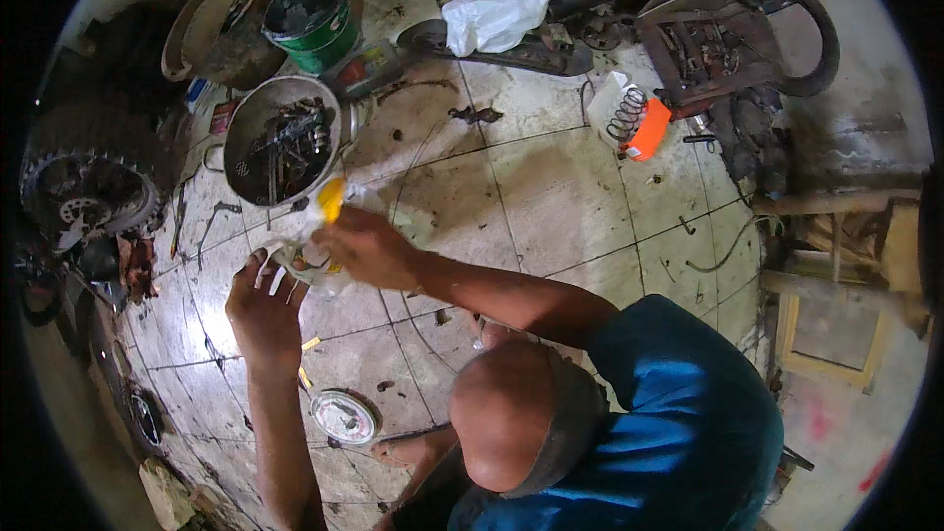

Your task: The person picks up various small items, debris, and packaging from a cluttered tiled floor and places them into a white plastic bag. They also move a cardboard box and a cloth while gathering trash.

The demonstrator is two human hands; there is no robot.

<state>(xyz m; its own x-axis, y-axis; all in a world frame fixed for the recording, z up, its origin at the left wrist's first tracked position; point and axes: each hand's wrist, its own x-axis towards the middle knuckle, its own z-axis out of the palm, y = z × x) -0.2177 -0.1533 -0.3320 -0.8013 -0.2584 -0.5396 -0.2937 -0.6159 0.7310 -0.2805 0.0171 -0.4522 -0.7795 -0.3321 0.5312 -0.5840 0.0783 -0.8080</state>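
My left hand [267, 310] is raised over the tiled floor, its fingers curled against a pale, whitish item [307, 261] whose kind I cannot make out. My right hand [372, 252] reaches across from the right and is closed on a yellow and whitish, plastic-looking thing [331, 199]. The two hands almost meet, and the right fingers partly cover the pale item. Just beyond them stands a round metal pot [339, 143] with side handles, holding several dark metal parts and tools. Nearer me, a round white lid [344, 418] lies on the floor.
A green bucket [313, 44] and a large basin [187, 39] stand at the back left. A knobbly tyre wheel [88, 187] is at far left. Farther right lie a white plastic bag [494, 22], an orange box [647, 130], a coil spring [625, 116] and a tray of metal parts [669, 25].
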